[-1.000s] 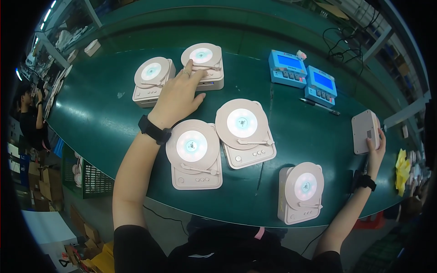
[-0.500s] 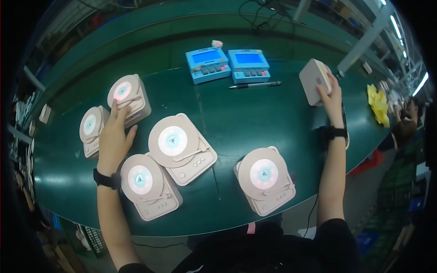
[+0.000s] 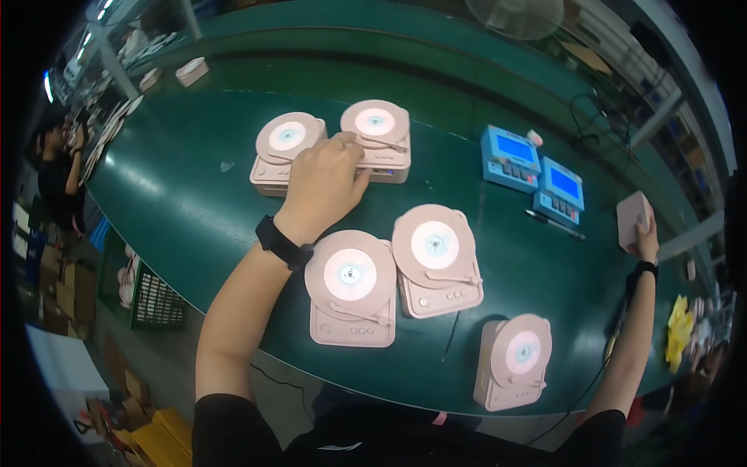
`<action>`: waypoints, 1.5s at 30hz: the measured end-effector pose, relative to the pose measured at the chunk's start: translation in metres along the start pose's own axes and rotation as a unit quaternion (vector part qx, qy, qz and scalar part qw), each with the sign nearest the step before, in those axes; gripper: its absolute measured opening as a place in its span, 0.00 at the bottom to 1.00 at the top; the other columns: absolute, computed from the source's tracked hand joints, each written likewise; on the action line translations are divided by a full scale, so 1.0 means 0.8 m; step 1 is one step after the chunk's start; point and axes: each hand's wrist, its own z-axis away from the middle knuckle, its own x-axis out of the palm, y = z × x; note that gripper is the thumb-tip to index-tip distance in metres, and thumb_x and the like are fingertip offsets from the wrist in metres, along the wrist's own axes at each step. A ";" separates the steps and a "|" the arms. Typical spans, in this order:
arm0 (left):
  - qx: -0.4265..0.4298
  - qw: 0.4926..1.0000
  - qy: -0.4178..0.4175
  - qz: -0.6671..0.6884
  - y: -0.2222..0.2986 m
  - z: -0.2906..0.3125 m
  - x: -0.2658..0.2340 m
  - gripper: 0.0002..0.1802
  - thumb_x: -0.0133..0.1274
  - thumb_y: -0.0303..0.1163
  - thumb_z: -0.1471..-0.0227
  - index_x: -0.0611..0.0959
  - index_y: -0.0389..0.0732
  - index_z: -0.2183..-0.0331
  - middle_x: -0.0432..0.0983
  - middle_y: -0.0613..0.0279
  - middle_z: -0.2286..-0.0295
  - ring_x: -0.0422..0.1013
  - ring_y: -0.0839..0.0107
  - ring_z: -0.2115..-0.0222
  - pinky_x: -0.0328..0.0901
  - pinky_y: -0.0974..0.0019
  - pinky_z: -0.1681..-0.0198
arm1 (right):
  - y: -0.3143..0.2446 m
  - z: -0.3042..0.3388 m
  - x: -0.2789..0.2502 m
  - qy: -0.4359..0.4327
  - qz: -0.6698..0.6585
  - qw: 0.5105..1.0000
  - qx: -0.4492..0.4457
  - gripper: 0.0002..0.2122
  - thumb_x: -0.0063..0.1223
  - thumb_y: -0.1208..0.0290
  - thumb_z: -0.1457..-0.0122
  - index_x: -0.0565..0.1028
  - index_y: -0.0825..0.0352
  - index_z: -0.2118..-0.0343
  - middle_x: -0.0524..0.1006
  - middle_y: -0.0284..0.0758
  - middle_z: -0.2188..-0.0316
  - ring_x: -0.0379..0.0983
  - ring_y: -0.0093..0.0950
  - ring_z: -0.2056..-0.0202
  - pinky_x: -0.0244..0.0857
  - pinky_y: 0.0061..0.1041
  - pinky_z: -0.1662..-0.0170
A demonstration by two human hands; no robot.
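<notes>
My left hand point(image 3: 320, 187) reaches over the left half of the table. Its fingers curl at the front left corner of a pink mini turntable point(image 3: 376, 121), with the thumb by its front side; some fingertips are hidden. Just left of that hand sits a second mini turntable point(image 3: 285, 137), partly covered by it. At the far right, my right hand point(image 3: 647, 240) grips another pink mini turntable point(image 3: 632, 219), tilted up on edge. Nearer to me are three more mini turntables: a left one point(image 3: 351, 284), a middle one point(image 3: 436, 257) and a right one point(image 3: 515, 362). Their round discs glow whitish at the centre.
Two blue devices with lit screens point(image 3: 515, 149) stand toward the back right, a pen point(image 3: 554, 224) in front of them. Yellow material point(image 3: 678, 335) lies at the right edge. More pink units point(image 3: 191, 71) sit far left. A green crate point(image 3: 159, 300) is below the table; a co-worker point(image 3: 62, 163) is at left.
My view has swung to the left. The left hand has shifted from the disc of the back turntable to its front corner. The right hand still holds its turntable.
</notes>
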 end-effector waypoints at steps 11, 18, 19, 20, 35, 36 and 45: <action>-0.042 0.999 0.022 -0.002 -0.010 -0.004 0.002 0.09 0.59 0.31 0.57 0.84 0.33 0.75 0.80 0.53 0.65 0.75 0.58 0.68 0.70 0.60 0.63 | 0.096 -0.206 0.154 0.314 0.099 0.934 -0.134 0.36 0.52 0.65 0.43 0.46 0.47 0.34 0.69 0.51 0.47 0.66 0.50 0.47 0.58 0.48 0.45; -0.013 0.999 0.041 0.003 -0.009 -0.003 0.005 0.09 0.59 0.30 0.58 0.83 0.34 0.77 0.79 0.54 0.67 0.75 0.59 0.69 0.69 0.59 0.65 | 0.109 -0.209 0.148 -0.163 0.488 0.854 -0.084 0.31 0.50 0.56 0.41 0.55 0.59 0.37 0.68 0.52 0.46 0.58 0.53 0.43 0.53 0.45 0.41; -0.014 0.999 0.043 -0.001 -0.010 -0.002 0.005 0.09 0.59 0.30 0.59 0.83 0.34 0.77 0.79 0.54 0.67 0.75 0.59 0.68 0.69 0.59 0.65 | 0.095 -0.192 0.143 -0.078 0.431 0.896 -0.073 0.28 0.49 0.56 0.40 0.60 0.60 0.39 0.68 0.52 0.46 0.59 0.52 0.43 0.54 0.45 0.42; -0.015 0.999 0.044 -0.003 -0.011 -0.002 0.004 0.09 0.59 0.30 0.59 0.83 0.34 0.77 0.79 0.54 0.68 0.75 0.59 0.68 0.69 0.59 0.65 | 0.077 -0.170 0.138 -0.013 0.374 0.926 -0.043 0.25 0.49 0.55 0.40 0.65 0.61 0.42 0.68 0.51 0.46 0.60 0.50 0.43 0.55 0.45 0.42; -0.051 0.998 -0.006 0.040 -0.023 -0.001 0.007 0.06 0.52 0.25 0.59 0.83 0.36 0.75 0.78 0.50 0.72 0.75 0.54 0.70 0.69 0.58 0.63 | -0.467 0.387 0.068 -0.216 -0.064 0.670 -0.707 0.18 0.54 0.74 0.47 0.71 0.68 0.52 0.67 0.44 0.47 0.61 0.43 0.44 0.57 0.35 0.42; -0.067 0.996 -0.028 0.052 -0.023 0.000 0.005 0.07 0.52 0.25 0.60 0.83 0.36 0.74 0.79 0.49 0.73 0.75 0.53 0.71 0.69 0.58 0.62 | -0.480 0.405 0.091 -0.236 -0.056 0.659 -0.712 0.19 0.55 0.73 0.47 0.71 0.68 0.51 0.65 0.44 0.45 0.60 0.43 0.43 0.56 0.36 0.41; -0.027 0.999 -0.036 -0.002 -0.028 0.001 0.001 0.04 0.56 0.31 0.59 0.82 0.42 0.77 0.79 0.55 0.77 0.77 0.57 0.73 0.68 0.56 0.65 | -0.515 0.444 0.189 -0.263 0.002 0.660 -0.704 0.24 0.59 0.65 0.48 0.71 0.66 0.48 0.61 0.50 0.43 0.55 0.47 0.41 0.51 0.38 0.38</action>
